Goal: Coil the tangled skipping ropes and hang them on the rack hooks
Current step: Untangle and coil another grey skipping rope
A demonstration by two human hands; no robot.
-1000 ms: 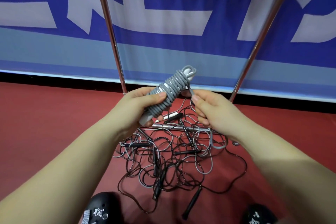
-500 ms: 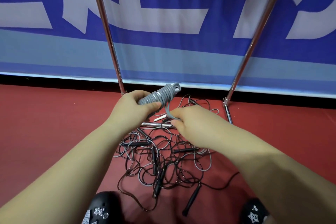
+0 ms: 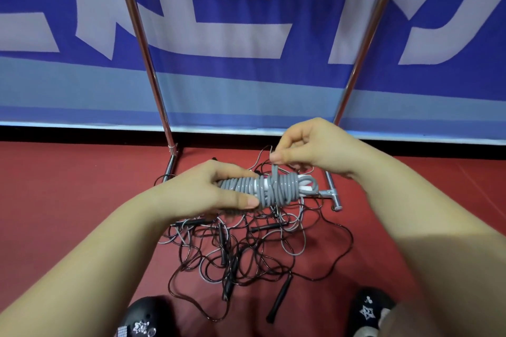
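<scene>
Our left hand [image 3: 208, 194] grips the coiled grey skipping rope [image 3: 269, 187] above the tangled ropes [image 3: 246, 249] on the floor; our right hand [image 3: 309, 150] pinches its free end just above the coil.

Grey skipping rope [image 3: 269, 189] coiled in left hand [image 3: 208, 191], white handles showing between turns. Below hands: tangle of ropes [image 3: 246, 249], mostly black, few pale grey, black handles. Floor [image 3: 68, 200] dark red. Beyond hands: chrome rack poles [image 3: 142, 46]; banner [image 3: 246, 35] deep blue with large pale lilac-white lettering, light blue band beneath. Shoes [image 3: 142, 320] black, silver star studs.
</scene>
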